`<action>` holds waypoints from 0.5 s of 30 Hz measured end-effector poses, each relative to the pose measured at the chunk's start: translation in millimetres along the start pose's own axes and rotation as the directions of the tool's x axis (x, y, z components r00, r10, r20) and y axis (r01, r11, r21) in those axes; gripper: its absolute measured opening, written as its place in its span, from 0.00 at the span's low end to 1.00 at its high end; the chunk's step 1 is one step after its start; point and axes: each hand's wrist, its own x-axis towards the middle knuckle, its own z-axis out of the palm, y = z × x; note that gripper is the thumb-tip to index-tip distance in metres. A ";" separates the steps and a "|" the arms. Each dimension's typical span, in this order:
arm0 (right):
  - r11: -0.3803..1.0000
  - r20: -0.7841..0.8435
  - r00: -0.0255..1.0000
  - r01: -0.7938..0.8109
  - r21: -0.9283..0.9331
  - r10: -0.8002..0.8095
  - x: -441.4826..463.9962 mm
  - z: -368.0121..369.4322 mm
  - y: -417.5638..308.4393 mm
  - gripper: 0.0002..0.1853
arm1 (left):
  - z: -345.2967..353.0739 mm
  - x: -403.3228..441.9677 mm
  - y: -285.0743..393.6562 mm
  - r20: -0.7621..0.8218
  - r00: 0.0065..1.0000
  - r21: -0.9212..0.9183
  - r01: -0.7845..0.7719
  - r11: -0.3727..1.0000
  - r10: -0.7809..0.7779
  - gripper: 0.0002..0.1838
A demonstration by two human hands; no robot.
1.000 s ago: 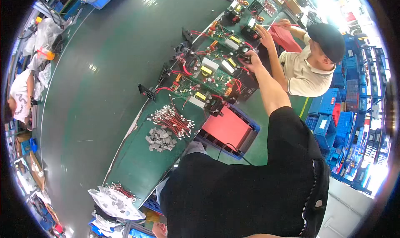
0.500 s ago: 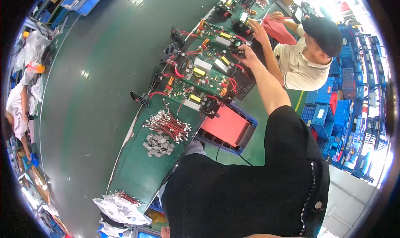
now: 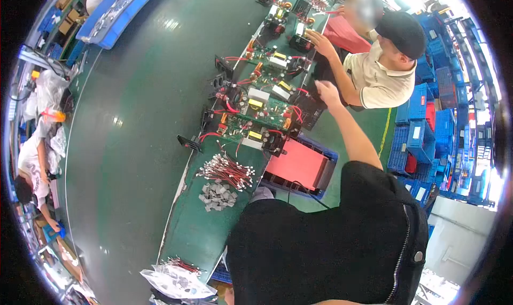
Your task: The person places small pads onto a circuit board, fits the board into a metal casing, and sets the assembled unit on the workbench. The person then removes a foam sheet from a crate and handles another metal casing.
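My right hand [image 3: 329, 95] is off the right ends of the green circuit boards [image 3: 262, 110], above a black finned part [image 3: 309, 112]. Its fingers look drawn together; anything between them is too small to make out. Beside it, the nearest board end [image 3: 297, 64] carries a black part and red wires. The boards lie side by side along the bench, with yellow transformers [image 3: 255, 103], pale metal blocks and red leads. Just a bit of my left hand [image 3: 230, 295] shows at the bottom edge, its fingers hidden.
Red-and-white connector wires [image 3: 226, 171] and grey pads [image 3: 218, 196] lie in heaps on the green bench [image 3: 187, 230]. A clear plastic bag [image 3: 179, 281] sits at its near end. One co-worker [image 3: 382, 72] is close on the right. A pink sheet [image 3: 297, 164] covers a crate.
My right hand has come off the black part at a board's end and drawn back. The whole view has shifted slightly. The co-worker still has a hand at a farther board.
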 end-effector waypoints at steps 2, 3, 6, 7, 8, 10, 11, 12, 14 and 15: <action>0.990 -0.053 0.995 -0.079 0.115 0.086 -35.1 -10.9 19.6 0.16 | 6.7 4.6 6.6 0.013 1.000 0.018 0.003 1.000 -0.003 0.14; 0.981 -0.096 0.988 -0.101 0.165 0.118 -49.7 -13.3 34.7 0.11 | 9.8 6.8 10.8 0.020 1.000 0.025 0.002 1.000 -0.003 0.14; 0.885 0.091 0.952 -0.305 0.352 0.291 -93.7 -19.5 89.3 0.05 | 17.7 12.3 24.6 0.040 0.999 0.046 -0.012 0.999 0.010 0.15; 0.833 0.109 0.944 -0.327 0.446 0.313 -108.8 -16.4 104.7 0.07 | 19.5 12.8 29.6 0.045 0.999 0.056 -0.018 0.998 0.015 0.15; 0.735 0.100 0.902 -0.404 0.545 0.421 -126.9 -11.0 102.7 0.08 | 20.8 13.6 36.1 0.049 0.999 0.065 -0.024 0.998 0.021 0.16; 0.607 0.107 0.846 -0.457 0.650 0.522 -153.6 3.9 103.2 0.08 | 20.0 16.7 46.7 0.055 0.998 0.079 -0.039 0.996 0.035 0.17; 0.630 0.097 0.849 -0.458 0.627 0.520 -161.3 12.0 110.4 0.07 | 20.4 17.2 52.2 0.060 0.997 0.088 -0.045 0.995 0.040 0.17; 0.654 0.086 0.851 -0.459 0.602 0.519 -166.4 18.2 116.3 0.07 | 21.7 17.8 57.3 0.061 0.997 0.097 -0.051 0.994 0.045 0.17; 0.723 0.048 0.878 -0.423 0.546 0.477 -179.7 25.7 102.2 0.06 | 22.7 18.8 67.4 0.069 0.996 0.113 -0.063 0.992 0.056 0.18; 0.793 0.015 0.903 -0.386 0.472 0.430 -186.0 30.2 87.6 0.06 | 23.5 18.3 70.5 0.070 0.995 0.121 -0.073 0.990 0.065 0.19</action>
